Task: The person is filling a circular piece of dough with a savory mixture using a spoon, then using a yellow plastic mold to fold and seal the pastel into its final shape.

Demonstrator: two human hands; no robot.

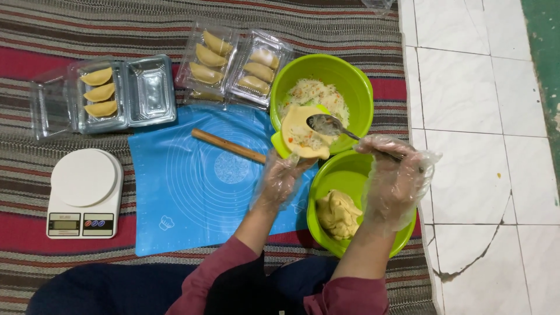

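My left hand (280,179), in a clear plastic glove, holds a green pastry mould (279,147) with a round dough sheet (297,125) laid on it and some filling (304,139) on top. My gloved right hand (395,178) grips a metal spoon (333,125) whose bowl rests over the dough. Behind them a green bowl (356,81) holds shredded filling (312,93). A second green bowl (341,175) under my right forearm holds raw dough (337,213).
A blue silicone mat (192,181) with a wooden rolling pin (228,146) lies on a striped rug (87,23). Clear plastic trays (105,93) (233,64) hold folded pastries. A white kitchen scale (84,192) sits at left. White floor tiles (478,116) lie at right.
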